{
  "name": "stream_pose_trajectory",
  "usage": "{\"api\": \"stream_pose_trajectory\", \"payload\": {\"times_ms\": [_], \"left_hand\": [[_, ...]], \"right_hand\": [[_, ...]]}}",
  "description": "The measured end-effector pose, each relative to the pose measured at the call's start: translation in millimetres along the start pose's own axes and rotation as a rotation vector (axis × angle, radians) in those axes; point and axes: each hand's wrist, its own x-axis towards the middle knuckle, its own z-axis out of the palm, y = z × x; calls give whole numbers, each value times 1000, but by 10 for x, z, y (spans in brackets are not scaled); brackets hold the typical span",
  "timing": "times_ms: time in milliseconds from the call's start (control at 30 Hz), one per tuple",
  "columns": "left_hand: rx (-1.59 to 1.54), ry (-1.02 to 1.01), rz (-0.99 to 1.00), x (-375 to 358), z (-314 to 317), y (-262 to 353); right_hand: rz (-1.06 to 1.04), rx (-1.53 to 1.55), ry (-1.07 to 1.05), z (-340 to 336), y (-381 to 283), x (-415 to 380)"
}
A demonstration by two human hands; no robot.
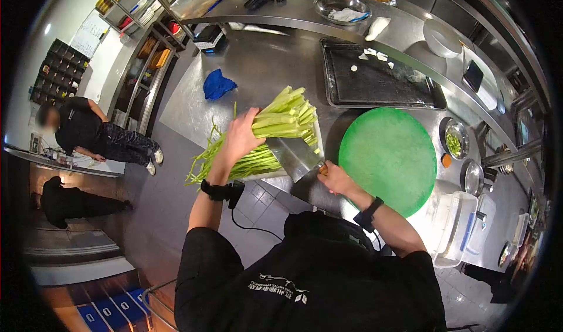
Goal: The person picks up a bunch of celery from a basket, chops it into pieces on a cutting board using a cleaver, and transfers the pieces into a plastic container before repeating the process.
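A large bundle of pale green celery stalks (pixel 287 118) lies over a white tray (pixel 318 134) near the table's front edge, cut ends pointing right and thin ends trailing left. My left hand (pixel 240 135) is closed over the top of the bundle, fingers wrapped round the stalks. In my right hand (pixel 337 178) is the wooden handle of a cleaver (pixel 296 159). Its broad blade reaches left against the stalks, and part of it is hidden under them. Just right of the cleaver lies a round green cutting board (pixel 387 159).
A black baking tray (pixel 375 88) with white pieces sits behind the board. A blue cloth (pixel 219 84) lies at the back left. Metal bowls (pixel 456 137) and a clear plastic bin (pixel 454 226) stand right. A raised steel shelf (pixel 281 9) runs along the back. Two people (pixel 82 126) are at left.
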Motion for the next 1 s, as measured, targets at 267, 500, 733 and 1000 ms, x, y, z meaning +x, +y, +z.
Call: {"api": "stream_pose_trajectory", "payload": {"times_ms": [267, 500, 733, 1000], "left_hand": [[-77, 235, 96, 98, -625, 53], [102, 462, 222, 300, -1206, 492], [337, 520, 471, 421, -1429, 1100], [234, 361, 468, 359, -1065, 1385]], "right_hand": [[-8, -64, 42, -46, -143, -43], [21, -96, 39, -50, -187, -57], [-79, 42, -6, -148, -62, -35], [-262, -328, 220, -818, 343, -834]]}}
